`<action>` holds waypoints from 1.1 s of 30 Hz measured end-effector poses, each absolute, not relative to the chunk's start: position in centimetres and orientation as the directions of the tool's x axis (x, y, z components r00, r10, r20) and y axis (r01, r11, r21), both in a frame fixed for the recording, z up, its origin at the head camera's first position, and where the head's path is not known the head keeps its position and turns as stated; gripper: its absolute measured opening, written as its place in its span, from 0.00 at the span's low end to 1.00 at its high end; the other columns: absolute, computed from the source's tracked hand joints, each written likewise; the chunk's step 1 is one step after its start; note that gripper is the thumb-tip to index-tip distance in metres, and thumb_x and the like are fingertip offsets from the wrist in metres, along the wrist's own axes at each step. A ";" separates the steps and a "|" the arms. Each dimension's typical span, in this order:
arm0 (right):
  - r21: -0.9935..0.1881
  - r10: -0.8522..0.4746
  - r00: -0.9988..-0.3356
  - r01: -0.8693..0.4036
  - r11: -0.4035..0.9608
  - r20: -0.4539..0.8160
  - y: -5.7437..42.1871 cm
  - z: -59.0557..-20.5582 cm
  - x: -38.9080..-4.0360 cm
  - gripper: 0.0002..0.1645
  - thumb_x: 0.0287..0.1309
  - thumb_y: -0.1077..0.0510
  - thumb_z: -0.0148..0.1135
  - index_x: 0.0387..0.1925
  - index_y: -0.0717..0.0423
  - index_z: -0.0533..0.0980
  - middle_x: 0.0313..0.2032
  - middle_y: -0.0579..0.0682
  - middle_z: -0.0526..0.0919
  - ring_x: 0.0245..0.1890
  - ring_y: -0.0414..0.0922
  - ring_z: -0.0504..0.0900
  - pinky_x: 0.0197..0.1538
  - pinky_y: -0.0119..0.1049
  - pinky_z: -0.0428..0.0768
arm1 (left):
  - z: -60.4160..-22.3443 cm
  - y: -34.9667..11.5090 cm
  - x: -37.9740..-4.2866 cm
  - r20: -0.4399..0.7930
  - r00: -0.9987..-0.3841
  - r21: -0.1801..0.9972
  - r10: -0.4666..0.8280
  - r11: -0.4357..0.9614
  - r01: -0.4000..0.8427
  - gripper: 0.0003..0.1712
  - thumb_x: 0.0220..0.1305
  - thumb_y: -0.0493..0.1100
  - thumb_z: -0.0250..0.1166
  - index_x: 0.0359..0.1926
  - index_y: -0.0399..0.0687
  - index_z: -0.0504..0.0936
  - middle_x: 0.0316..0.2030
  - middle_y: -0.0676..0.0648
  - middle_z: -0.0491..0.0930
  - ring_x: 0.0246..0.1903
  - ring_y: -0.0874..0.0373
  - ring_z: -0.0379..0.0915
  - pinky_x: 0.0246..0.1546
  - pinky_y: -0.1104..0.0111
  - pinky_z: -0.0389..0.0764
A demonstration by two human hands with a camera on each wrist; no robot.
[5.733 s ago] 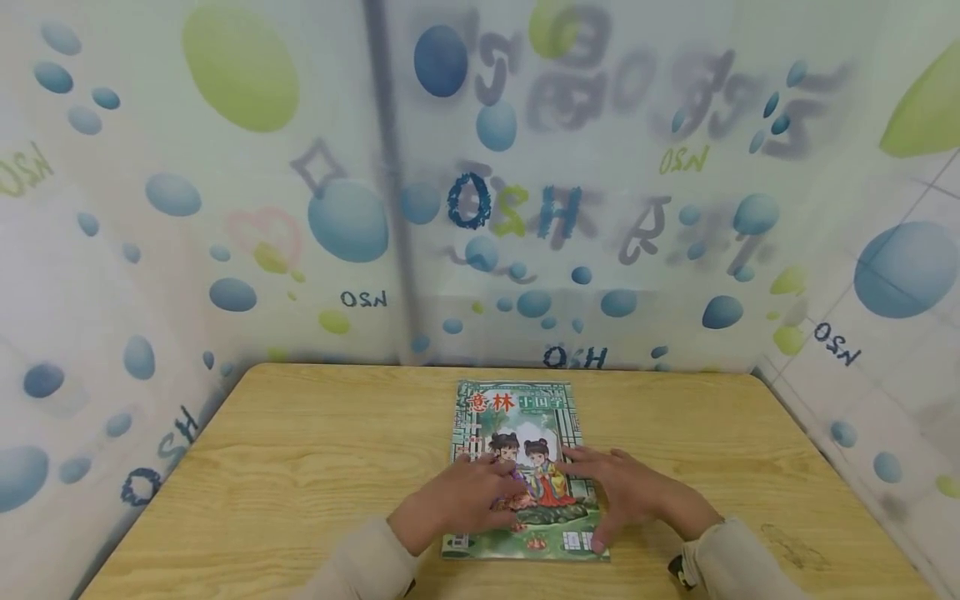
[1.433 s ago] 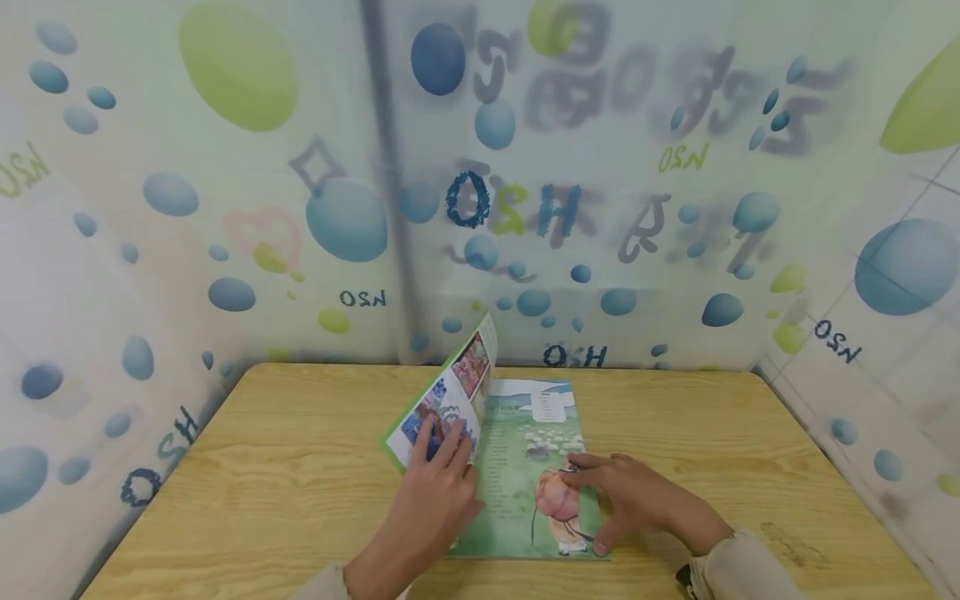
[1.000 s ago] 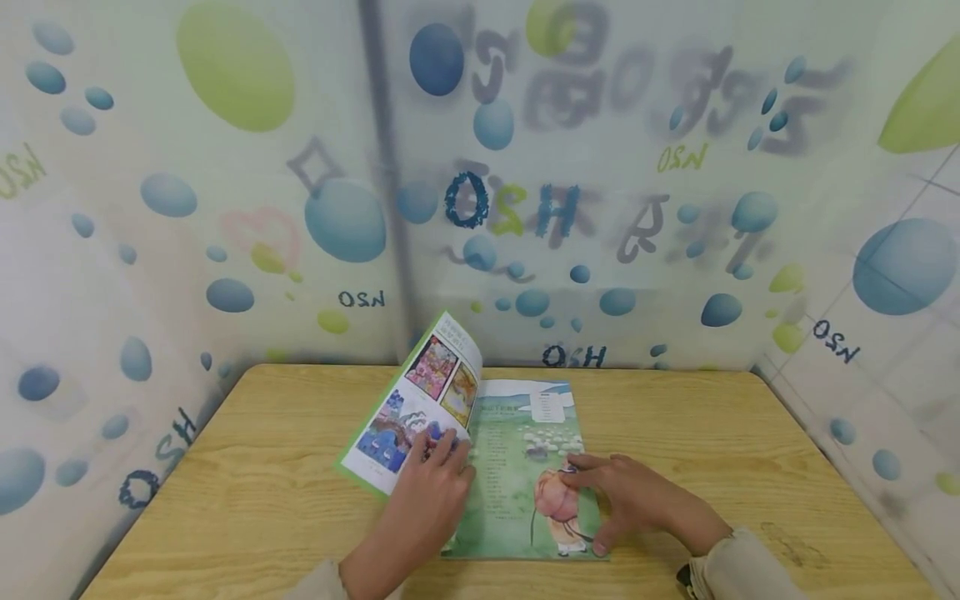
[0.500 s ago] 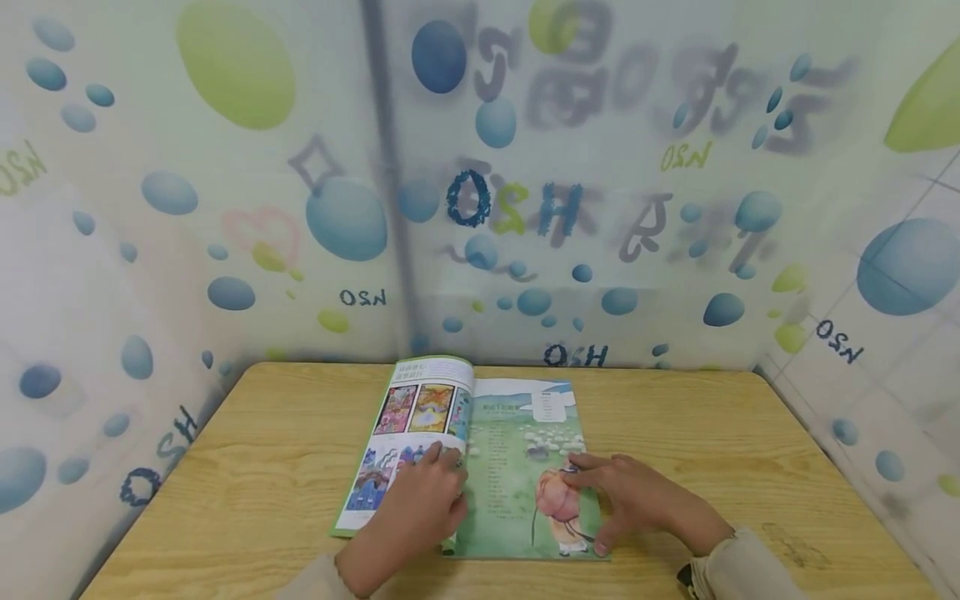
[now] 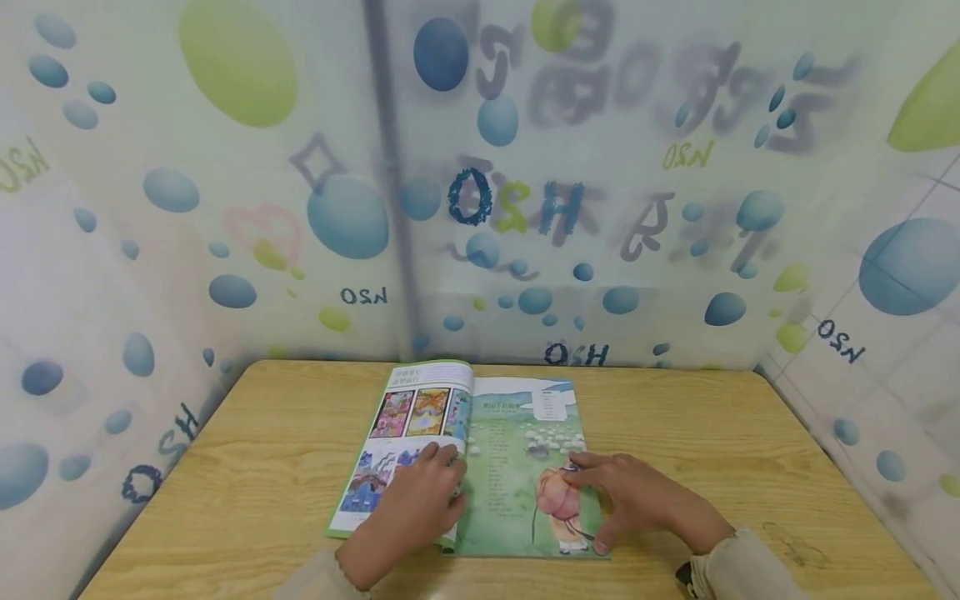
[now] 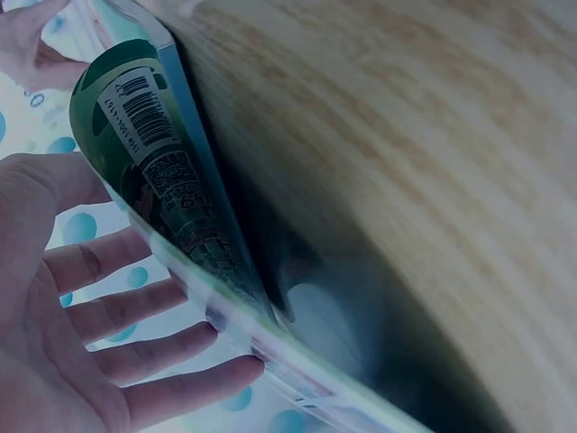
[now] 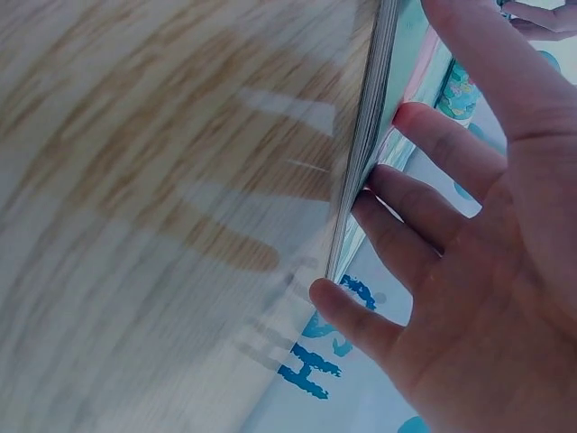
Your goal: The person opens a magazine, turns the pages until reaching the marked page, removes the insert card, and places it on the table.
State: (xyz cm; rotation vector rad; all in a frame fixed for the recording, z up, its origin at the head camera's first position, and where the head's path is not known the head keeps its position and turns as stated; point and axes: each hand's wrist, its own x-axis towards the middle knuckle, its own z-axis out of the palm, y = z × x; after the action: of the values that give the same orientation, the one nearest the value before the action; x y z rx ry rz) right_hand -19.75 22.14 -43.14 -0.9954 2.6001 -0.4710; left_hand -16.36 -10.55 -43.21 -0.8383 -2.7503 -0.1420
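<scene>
A magazine [image 5: 502,483] lies open on the wooden table. Its left leaf [image 5: 390,467] carries framed pictures, and the right page is green with a painted child and sheep. My left hand [image 5: 420,500] rests on the left leaf near the spine, its outstretched fingers touching the paper in the left wrist view. There the cover bows up beside the spine, showing a printed barcode [image 6: 149,117]. My right hand [image 5: 637,496] stays at the right page's edge; in the right wrist view its spread fingertips [image 7: 413,117] touch the page edges, without gripping.
The wooden table [image 5: 285,450] extends around the magazine on both sides. Behind it hangs a pale curtain [image 5: 480,275] printed with blue and green dots and reversed H2O lettering. Similar printed sheeting stands to the left and right.
The closed magazine was opened. My left hand turned the cover over to the left and pressed it down; over the last half second it lies slightly flatter. My right hand has barely moved.
</scene>
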 end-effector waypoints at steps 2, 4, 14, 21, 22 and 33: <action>-0.410 -0.687 -0.706 -0.583 0.702 -0.173 22.1 -43.1 -19.8 0.54 0.32 0.32 0.77 0.64 0.47 0.73 0.67 0.56 0.68 0.63 0.59 0.70 0.59 0.61 0.69 | -43.4 -10.6 -16.4 0.294 -0.793 0.007 0.534 0.828 0.560 0.12 0.54 0.47 0.69 0.35 0.44 0.82 0.39 0.46 0.77 0.35 0.52 0.73 0.18 0.62 0.77; -0.410 -0.688 -0.705 -0.584 0.700 -0.171 22.2 -43.2 -19.9 0.54 0.33 0.32 0.77 0.64 0.47 0.74 0.67 0.56 0.69 0.63 0.59 0.70 0.59 0.61 0.70 | -43.5 -10.6 -16.4 0.304 -0.789 0.002 0.534 0.828 0.561 0.11 0.54 0.47 0.68 0.34 0.44 0.82 0.38 0.47 0.77 0.34 0.53 0.72 0.17 0.63 0.76; -0.406 -0.690 -0.707 -0.591 0.697 -0.155 22.2 -43.4 -20.0 0.54 0.33 0.30 0.76 0.64 0.46 0.74 0.66 0.55 0.70 0.63 0.58 0.70 0.58 0.59 0.71 | -43.8 -10.6 -16.4 0.307 -0.784 0.003 0.539 0.823 0.568 0.14 0.56 0.49 0.67 0.37 0.43 0.82 0.41 0.45 0.78 0.37 0.51 0.74 0.22 0.60 0.80; -0.415 -0.687 -0.713 -0.587 0.695 -0.142 22.2 -43.5 -19.9 0.52 0.36 0.30 0.74 0.63 0.47 0.74 0.66 0.55 0.70 0.64 0.58 0.69 0.59 0.60 0.70 | -43.9 -10.3 -16.3 0.257 -0.803 0.038 0.538 0.824 0.565 0.29 0.59 0.63 0.64 0.43 0.41 0.83 0.46 0.42 0.79 0.44 0.47 0.75 0.33 0.57 0.82; -0.416 -0.686 -0.715 -0.586 0.695 -0.139 22.2 -43.6 -20.0 0.51 0.36 0.30 0.74 0.63 0.47 0.75 0.65 0.55 0.71 0.64 0.58 0.70 0.59 0.60 0.70 | -43.9 -10.2 -16.3 0.246 -0.807 0.044 0.537 0.825 0.563 0.32 0.58 0.66 0.63 0.44 0.41 0.83 0.46 0.42 0.79 0.45 0.46 0.75 0.33 0.56 0.82; -0.443 -0.674 -0.732 -0.574 0.688 -0.099 22.0 -43.6 -20.2 0.45 0.45 0.26 0.65 0.59 0.49 0.78 0.62 0.55 0.74 0.62 0.57 0.72 0.59 0.59 0.70 | -43.7 -9.8 -16.0 0.199 -0.825 0.041 0.530 0.836 0.547 0.52 0.45 0.85 0.54 0.44 0.41 0.83 0.47 0.42 0.77 0.47 0.44 0.74 0.31 0.56 0.83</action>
State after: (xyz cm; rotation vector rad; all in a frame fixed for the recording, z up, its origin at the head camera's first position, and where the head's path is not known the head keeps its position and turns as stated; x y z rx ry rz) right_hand -20.22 21.96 -43.56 -0.9983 2.6464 -0.5680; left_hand -15.97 -9.77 -43.68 -0.8390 -2.8367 -0.1424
